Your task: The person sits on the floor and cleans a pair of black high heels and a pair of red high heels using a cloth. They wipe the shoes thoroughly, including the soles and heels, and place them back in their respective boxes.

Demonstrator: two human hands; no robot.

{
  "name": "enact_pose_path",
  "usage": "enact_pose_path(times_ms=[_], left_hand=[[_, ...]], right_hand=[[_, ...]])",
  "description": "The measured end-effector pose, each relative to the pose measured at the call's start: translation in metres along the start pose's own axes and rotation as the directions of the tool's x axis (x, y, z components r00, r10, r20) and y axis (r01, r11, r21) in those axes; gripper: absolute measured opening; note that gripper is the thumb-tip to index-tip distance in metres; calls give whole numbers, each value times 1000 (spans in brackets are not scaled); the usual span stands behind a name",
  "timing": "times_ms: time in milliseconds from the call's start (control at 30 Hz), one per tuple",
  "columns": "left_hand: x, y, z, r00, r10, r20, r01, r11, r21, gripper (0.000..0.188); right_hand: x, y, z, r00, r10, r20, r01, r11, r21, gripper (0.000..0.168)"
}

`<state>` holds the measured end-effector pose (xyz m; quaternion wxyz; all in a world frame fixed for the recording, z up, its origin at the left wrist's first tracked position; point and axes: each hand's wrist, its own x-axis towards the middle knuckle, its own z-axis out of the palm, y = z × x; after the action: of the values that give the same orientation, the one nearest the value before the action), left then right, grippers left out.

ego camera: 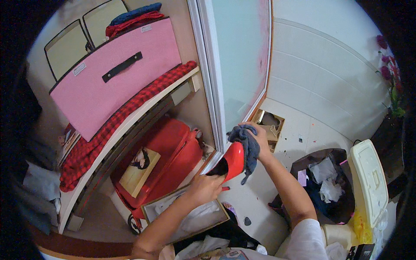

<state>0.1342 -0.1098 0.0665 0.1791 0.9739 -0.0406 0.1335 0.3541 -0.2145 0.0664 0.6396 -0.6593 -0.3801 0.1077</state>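
A glossy red high-heeled shoe (235, 161) with a dark inside is in my left hand (205, 188), the fingers curled into its heel end. My right hand (261, 138) grips a bunched dark grey cloth (247, 143), which lies against the shoe's toe and side and hangs down below it. Under my left forearm is an open shoe box (224, 214) with white tissue paper (203, 216) inside. The shoe and cloth are held in front of the edge of a sliding glass door (239, 58).
A red suitcase (162, 156) lies under a shelf with a small cardboard box (139, 175) on it. Above stands a pink fabric storage box (120, 71). To the right are a dark bag (300, 162) of clothes and plastic, and a cream lid (367, 182). An open box (276, 146) lies on the floor.
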Motion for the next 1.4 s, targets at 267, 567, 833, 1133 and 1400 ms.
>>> enact_pose_path(times_ms=[267,567,833,1133,1400], left_hand=[[8,3,-12,985,-175,13,159,861,-482,17],[-1,-5,8,972,-234,-23,167,756,-633,24],[-13,-26,10,888,-459,-22,261,543,-798,34],[-28,-14,-20,874,-467,133,208,114,-971,46],[-26,-6,-23,906,-369,207,243,51,-969,44]], right_hand=[[-4,-56,13,977,-87,-195,187,788,587,40],[-57,-63,54,961,-108,-256,158,970,185,24],[-71,-48,17,977,-148,156,137,988,75,21],[-64,-80,27,883,-458,102,452,889,78,35],[-37,-68,66,965,-235,120,221,968,115,25]])
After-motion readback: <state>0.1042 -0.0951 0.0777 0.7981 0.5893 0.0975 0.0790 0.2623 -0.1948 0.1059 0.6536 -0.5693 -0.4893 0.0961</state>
